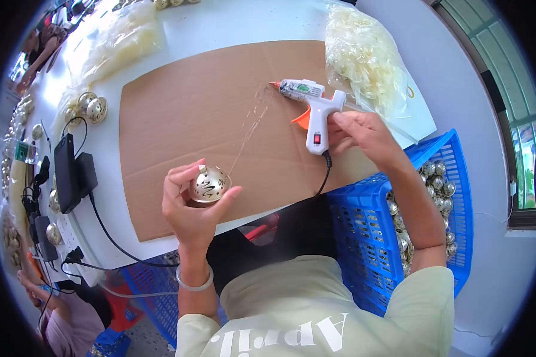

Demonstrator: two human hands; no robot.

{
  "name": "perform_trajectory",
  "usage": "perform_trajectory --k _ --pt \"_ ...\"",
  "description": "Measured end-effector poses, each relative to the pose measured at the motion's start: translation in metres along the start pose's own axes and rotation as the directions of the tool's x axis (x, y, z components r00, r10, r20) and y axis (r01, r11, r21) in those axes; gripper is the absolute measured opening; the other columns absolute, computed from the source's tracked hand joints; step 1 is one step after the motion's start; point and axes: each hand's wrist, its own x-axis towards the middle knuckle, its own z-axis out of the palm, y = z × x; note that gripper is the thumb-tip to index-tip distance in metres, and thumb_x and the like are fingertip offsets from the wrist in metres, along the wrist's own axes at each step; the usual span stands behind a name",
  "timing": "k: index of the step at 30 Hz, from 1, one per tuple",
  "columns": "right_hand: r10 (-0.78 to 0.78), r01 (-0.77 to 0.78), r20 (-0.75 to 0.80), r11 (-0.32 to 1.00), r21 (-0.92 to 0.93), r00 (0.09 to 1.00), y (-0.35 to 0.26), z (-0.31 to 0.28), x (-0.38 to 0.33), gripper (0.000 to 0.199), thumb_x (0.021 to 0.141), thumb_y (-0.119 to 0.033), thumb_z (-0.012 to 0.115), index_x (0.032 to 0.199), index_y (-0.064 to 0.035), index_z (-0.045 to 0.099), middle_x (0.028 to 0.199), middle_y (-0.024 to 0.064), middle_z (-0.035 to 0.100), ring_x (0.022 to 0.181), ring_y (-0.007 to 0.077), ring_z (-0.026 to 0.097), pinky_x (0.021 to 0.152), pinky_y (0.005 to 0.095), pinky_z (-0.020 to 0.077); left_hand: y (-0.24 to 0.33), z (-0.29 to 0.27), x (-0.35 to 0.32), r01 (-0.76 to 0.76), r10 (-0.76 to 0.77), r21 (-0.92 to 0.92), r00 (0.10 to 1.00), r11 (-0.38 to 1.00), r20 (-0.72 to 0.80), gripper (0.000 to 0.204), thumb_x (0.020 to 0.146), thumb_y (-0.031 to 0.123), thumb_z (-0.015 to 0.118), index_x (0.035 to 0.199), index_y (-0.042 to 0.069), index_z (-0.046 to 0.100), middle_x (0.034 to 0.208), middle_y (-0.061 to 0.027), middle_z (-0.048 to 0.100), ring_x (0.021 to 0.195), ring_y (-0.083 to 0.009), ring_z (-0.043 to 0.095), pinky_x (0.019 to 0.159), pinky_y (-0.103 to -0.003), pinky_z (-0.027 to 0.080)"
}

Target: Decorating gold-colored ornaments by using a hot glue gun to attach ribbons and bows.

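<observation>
My left hand (193, 205) holds a pale gold openwork metal ball (209, 184) between thumb and fingers, over the near left part of a brown cardboard sheet (184, 113). A small pale piece shows at the ball's top, by my fingertip. At the right of the cardboard, my right hand (363, 135) pinches the back of the handle of a white hot glue gun (319, 113). Its orange trigger is free of my fingers, and its orange-red nozzle points left. Thin glue strings (253, 128) stretch from near the nozzle down toward the ball.
A blue plastic basket (363, 223) of similar metal balls stands at my right. Clear bags of pale pieces (369, 65) lie far right and far left. Black adapters (68, 172), cords and a white power strip (77, 244) line the left side. Other people sit at the left.
</observation>
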Motion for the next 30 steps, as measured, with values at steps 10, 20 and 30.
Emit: perform_trajectory --k 10,20,30 --pt "-0.423 -0.048 -0.305 0.519 -0.854 0.853 -0.023 -0.077 0.05 0.021 0.091 -0.02 0.061 0.101 -0.0018 0.068 0.083 0.0095 0.068 0.07 0.0181 0.064 0.067 0.0317 0.0509 0.008 0.003 -0.001 0.027 -0.026 0.04 0.999 0.999 -0.021 0.063 0.058 0.005 0.095 0.108 0.001 0.056 0.11 -0.0146 0.061 0.095 -0.0186 0.065 0.079 -0.027 0.059" --pt "-0.509 0.114 -0.224 0.551 -0.827 0.831 0.008 -0.1 0.067 0.021 0.086 -0.018 0.067 0.096 0.0003 0.065 0.096 0.0119 0.062 0.083 0.021 0.061 0.078 0.0327 0.0496 0.011 0.002 0.0 -0.018 0.018 0.052 1.0 0.998 0.0 0.064 0.058 0.006 0.095 0.108 0.001 0.055 0.109 -0.0134 0.061 0.096 -0.0186 0.065 0.08 -0.027 0.059" --pt "-0.334 0.016 -0.251 0.629 -0.778 0.908 0.021 -0.098 0.092 0.022 0.084 -0.015 0.071 0.095 0.0035 0.068 0.089 0.0124 0.069 0.08 0.02 0.065 0.076 0.0318 0.0518 0.003 0.004 -0.003 0.027 -0.027 0.025 1.0 0.999 -0.004 0.064 0.058 0.006 0.095 0.108 0.001 0.056 0.11 -0.0137 0.061 0.096 -0.0178 0.065 0.079 -0.027 0.06"
